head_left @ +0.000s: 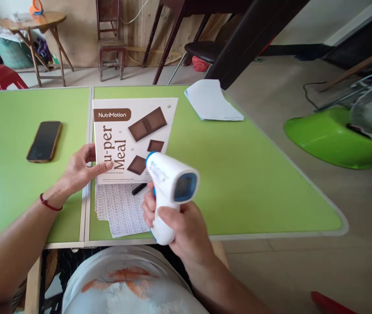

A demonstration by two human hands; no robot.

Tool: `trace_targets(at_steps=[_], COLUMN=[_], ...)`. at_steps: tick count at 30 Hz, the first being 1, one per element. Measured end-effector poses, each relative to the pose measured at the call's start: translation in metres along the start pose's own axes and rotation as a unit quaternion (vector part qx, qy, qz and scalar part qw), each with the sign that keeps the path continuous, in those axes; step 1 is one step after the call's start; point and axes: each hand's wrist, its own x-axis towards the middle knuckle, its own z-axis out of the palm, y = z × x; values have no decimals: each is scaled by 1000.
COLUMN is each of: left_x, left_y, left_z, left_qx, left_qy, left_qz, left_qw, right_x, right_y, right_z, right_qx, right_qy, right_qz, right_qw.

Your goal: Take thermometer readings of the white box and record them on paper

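My left hand (83,168) grips the lower left edge of a white box (117,150) printed with chocolate pieces, its thumb on the front and the fingers behind. In my right hand (182,224) is a white and blue infrared thermometer (169,179), fingers wrapped round its handle. Its dark screen faces me and its nose points at the box's lower right corner, partly covering it. Below the box lie handwritten sheets (123,213) with a black pen (139,189) on them; the box and my right hand hide part of both.
A phone (44,141) lies on the left part of the green table (264,187). Folded white paper (215,102) rests near the far edge. Beyond stand a small round table (33,21), a wooden chair (110,41) and a green plastic chair (329,137).
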Motion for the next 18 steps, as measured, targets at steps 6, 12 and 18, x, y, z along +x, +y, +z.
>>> trace_targets(at_steps=[6, 12, 18], left_x=[-1, -1, -1], left_y=[4, 2, 4], left_z=[-3, -5, -5], left_qx=[35, 58, 76], left_qy=[-33, -53, -52], left_qz=[8, 14, 2], left_qw=[999, 997, 996], right_x=[-4, -2, 0], right_y=[24, 32, 34], right_z=[4, 9, 10], right_qx=[-8, -2, -15], right_qy=[-6, 28, 46], right_qz=[50, 52, 53], right_qw=[999, 998, 997])
